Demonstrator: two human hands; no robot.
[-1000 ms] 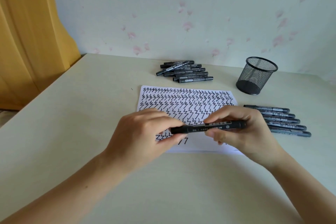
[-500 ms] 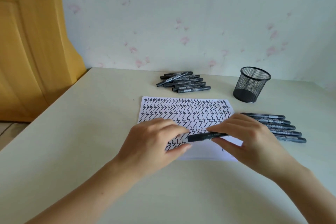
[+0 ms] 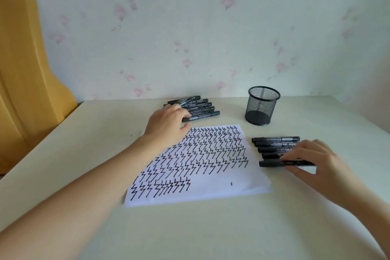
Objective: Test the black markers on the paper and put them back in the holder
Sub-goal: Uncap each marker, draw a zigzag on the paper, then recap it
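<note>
So the black markers are split into two bunches. The far pile sits at upper centre of the frame, and my left hand is over its near end, fingers curled down onto the closest marker, looks like I'm grabbing one to test. The row of markers at right centre lies side by side just right of the paper. My right hand rests on the nearest one, fingertips pinching or pressing it, can't quite tell which; I'd guess I'm setting it in line with the rest. The mesh holder stands upright behind that row, near enough for easy loading, and looks empty. The paper's mostly covered in zigzag scribbles, with blank space at the bottom.
</note>
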